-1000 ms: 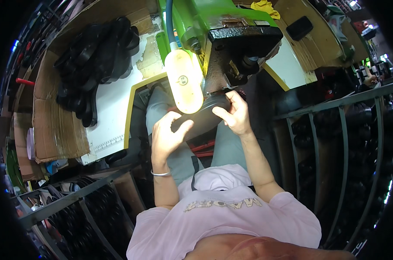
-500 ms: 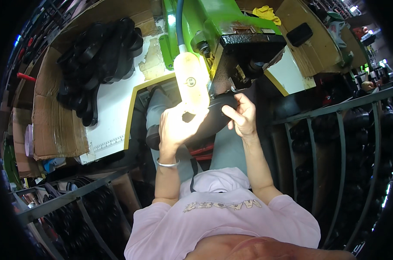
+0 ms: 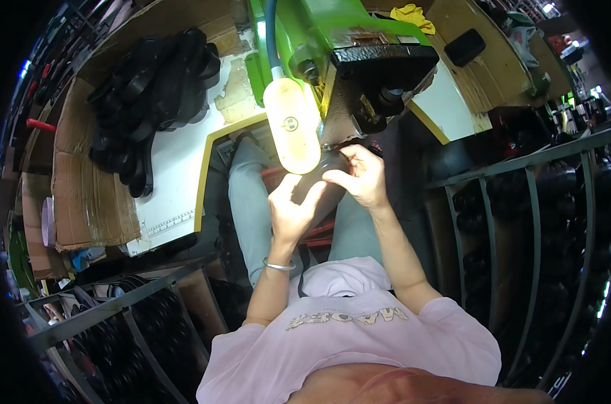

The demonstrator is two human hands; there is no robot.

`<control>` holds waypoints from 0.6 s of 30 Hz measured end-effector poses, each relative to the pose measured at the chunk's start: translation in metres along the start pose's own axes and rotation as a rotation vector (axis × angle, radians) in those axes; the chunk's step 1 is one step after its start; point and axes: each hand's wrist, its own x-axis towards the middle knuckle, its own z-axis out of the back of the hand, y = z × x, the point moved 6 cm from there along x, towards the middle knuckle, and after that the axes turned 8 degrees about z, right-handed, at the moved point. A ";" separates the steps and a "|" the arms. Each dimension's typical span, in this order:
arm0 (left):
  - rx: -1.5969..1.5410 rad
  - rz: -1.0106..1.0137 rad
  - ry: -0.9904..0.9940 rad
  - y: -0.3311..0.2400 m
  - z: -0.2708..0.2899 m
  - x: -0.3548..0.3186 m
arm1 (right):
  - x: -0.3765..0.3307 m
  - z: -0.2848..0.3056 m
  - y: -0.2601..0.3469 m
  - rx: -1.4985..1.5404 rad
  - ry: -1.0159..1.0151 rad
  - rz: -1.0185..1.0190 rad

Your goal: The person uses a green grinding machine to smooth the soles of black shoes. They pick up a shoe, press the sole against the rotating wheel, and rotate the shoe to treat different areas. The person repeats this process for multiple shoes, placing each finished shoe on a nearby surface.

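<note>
Between my two hands is a dark, curved piece (image 3: 331, 161) that looks like a shoe sole or shoe part, held up under the head of a green machine (image 3: 359, 30). Its far end touches or nearly touches the lower tip of the machine's black arm (image 3: 339, 124). My left hand (image 3: 292, 210) grips the near left side, thumb and forefinger up, just below a bright oval lamp (image 3: 292, 124). The right hand (image 3: 364, 180) pinches the other side with thumb and fingers. The lamp hides part of the piece and of the left fingertips.
A cardboard box (image 3: 93, 195) at the left holds a heap of black shoe parts (image 3: 154, 81) on a white, yellow-edged table (image 3: 174, 172). Another carton (image 3: 497, 84) at the right has a black block (image 3: 465, 47) in it. Metal racks (image 3: 524, 165) stand on both sides.
The dark piece has turned, its long side no longer reaching out to the left. My left hand has moved down and right, and my right hand has shifted slightly left.
</note>
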 end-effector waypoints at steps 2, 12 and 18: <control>0.019 -0.037 0.052 -0.019 -0.010 0.010 | -0.007 0.019 -0.006 -0.067 -0.105 -0.025; -0.101 0.087 0.104 0.017 -0.039 0.013 | -0.183 -0.001 -0.092 0.596 0.059 -0.781; -0.271 0.148 0.147 0.024 -0.039 -0.003 | -0.185 0.082 -0.069 0.737 -0.359 -0.634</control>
